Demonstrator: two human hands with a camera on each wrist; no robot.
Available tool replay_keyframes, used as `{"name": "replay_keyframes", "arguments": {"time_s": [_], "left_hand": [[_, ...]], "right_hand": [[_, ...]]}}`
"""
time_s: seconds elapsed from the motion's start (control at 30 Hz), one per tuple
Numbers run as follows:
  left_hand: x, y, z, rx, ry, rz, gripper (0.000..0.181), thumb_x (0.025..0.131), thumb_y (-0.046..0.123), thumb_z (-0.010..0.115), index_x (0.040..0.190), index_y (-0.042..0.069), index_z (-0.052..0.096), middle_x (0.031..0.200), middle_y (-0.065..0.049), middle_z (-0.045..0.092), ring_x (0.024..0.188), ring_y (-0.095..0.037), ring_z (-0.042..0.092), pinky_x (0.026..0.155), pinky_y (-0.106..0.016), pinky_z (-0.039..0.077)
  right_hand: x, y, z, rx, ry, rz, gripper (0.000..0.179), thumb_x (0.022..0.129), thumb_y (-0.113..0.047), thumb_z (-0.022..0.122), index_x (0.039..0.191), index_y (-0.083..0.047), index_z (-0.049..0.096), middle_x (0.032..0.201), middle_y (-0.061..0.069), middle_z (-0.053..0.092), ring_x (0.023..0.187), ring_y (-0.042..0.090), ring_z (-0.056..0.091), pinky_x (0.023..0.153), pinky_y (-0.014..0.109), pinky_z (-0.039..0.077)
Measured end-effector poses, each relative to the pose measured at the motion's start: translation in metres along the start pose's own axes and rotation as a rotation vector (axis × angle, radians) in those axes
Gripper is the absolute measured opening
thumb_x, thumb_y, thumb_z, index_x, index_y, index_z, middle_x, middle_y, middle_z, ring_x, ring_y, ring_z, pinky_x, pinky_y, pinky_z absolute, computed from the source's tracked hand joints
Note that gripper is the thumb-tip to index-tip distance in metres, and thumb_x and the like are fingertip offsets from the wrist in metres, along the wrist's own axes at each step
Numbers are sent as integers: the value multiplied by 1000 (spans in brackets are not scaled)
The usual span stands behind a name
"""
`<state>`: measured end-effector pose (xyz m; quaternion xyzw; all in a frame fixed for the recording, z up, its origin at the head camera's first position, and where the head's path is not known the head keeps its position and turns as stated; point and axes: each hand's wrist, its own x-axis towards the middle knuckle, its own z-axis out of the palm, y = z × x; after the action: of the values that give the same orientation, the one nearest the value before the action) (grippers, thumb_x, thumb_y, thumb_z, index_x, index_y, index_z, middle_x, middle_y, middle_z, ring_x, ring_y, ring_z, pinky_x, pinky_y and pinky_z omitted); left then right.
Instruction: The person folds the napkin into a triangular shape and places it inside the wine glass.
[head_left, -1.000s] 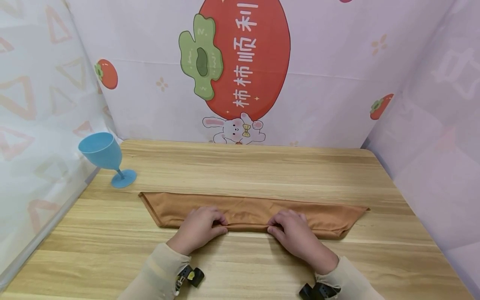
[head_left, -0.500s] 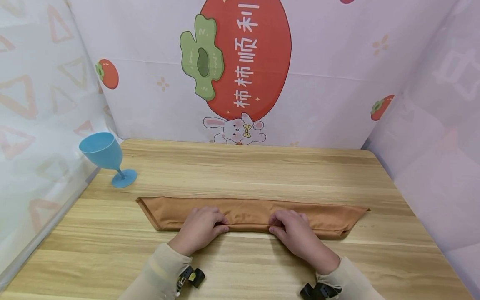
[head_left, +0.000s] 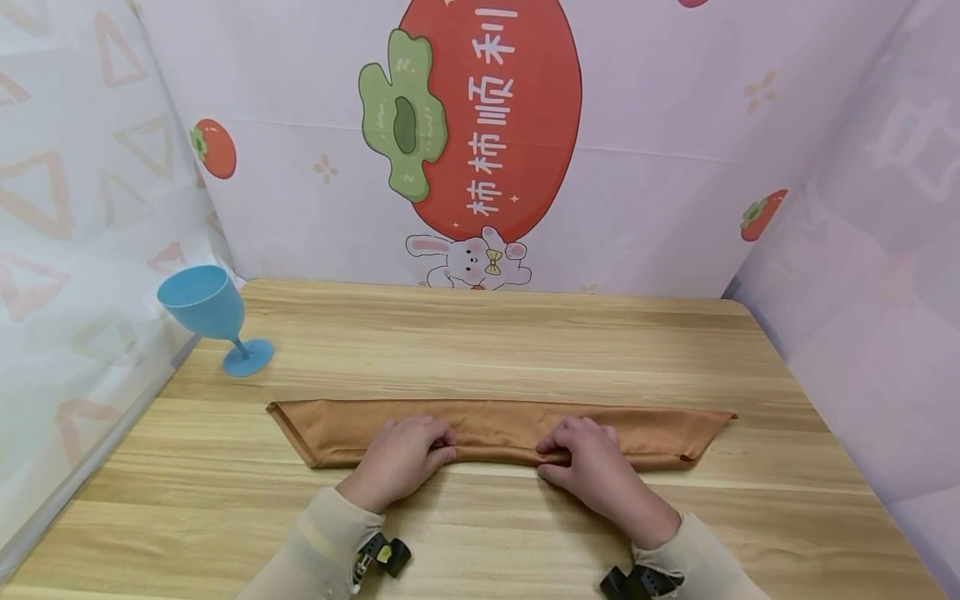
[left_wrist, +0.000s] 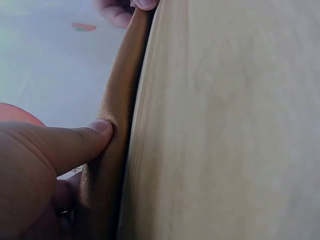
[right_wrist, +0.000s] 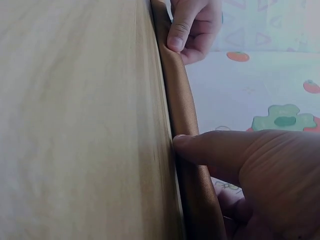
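A brown satin-like cloth (head_left: 495,423) lies across the table as a long narrow strip with slanted ends, its near edge rolled over. My left hand (head_left: 405,457) pinches that rolled edge left of its middle. On the other side of the middle, my right hand (head_left: 591,465) holds the same edge between thumb and fingers. In the left wrist view the left thumb (left_wrist: 85,142) presses on the rolled cloth (left_wrist: 117,95). From the right wrist, the right thumb (right_wrist: 210,150) lies across the roll (right_wrist: 182,107). Most fingertips are hidden behind the cloth.
A blue plastic goblet (head_left: 202,304) stands at the table's back left. The wood-grain table (head_left: 495,342) is bordered by printed cloth walls at the left, the back (head_left: 645,208) and the right. Both forearms carry wrist cameras (head_left: 390,557) near the front.
The cloth's far edge has come nearer, most at its left end, making the strip narrower. The near edge is rolled further. Both hands stay nearly in place; the right thumb and fingers have shifted slightly.
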<state>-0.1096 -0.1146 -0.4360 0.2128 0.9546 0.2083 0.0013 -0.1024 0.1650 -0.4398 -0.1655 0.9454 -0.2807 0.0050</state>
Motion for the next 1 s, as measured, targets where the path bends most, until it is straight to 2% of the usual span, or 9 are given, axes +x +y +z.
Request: {"name": "replay_keyframes", "arguments": {"time_s": [0.13, 0.3, 0.43, 0.57, 0.77, 1.0], "left_hand": [[0, -3, 1, -52, 31, 6, 20, 87, 30, 78, 83, 28, 58, 69, 19, 49, 66, -2, 46, 71, -34, 35], [0, -5, 3, -72, 38, -4, 22, 85, 31, 80, 78, 30, 59, 72, 22, 52, 69, 0, 48, 74, -36, 37], [0, -5, 3, -47, 49, 5, 21, 84, 32, 81, 77, 30, 61, 75, 21, 55, 73, -2, 52, 75, -38, 41], [-1, -4, 3, -25, 31, 10, 18, 83, 33, 82, 80, 29, 64, 79, 18, 57, 75, -5, 54, 74, -39, 42], [-2, -4, 2, -18, 3, 5, 21, 78, 32, 86, 85, 26, 67, 85, 14, 57, 81, -11, 58, 76, -43, 44], [-2, -5, 3, -15, 16, 30, 18, 80, 29, 85, 85, 25, 69, 86, 12, 58, 83, -13, 59, 75, -42, 46]], "right_hand": [[0, -1, 0, -2, -5, -2, 18, 78, -20, 87, 82, -30, 72, 86, -19, 58, 90, 12, 54, 84, 41, 33], [0, -1, 0, -6, 10, -20, 18, 78, -18, 87, 81, -30, 73, 84, -19, 57, 88, 11, 53, 83, 40, 33], [0, 0, 1, -10, 35, -35, 18, 77, -18, 88, 79, -29, 75, 82, -21, 56, 86, 11, 53, 82, 39, 32], [-1, -1, 1, -19, 47, -45, 17, 77, -17, 88, 78, -28, 75, 80, -22, 55, 84, 10, 53, 80, 38, 32], [-1, 0, 1, -43, 48, -61, 14, 80, -17, 85, 79, -27, 75, 79, -20, 53, 83, 10, 52, 80, 38, 32], [-1, -1, 0, -59, 36, -56, 10, 84, -17, 82, 83, -24, 76, 79, -18, 53, 83, 10, 51, 79, 39, 32]]}}
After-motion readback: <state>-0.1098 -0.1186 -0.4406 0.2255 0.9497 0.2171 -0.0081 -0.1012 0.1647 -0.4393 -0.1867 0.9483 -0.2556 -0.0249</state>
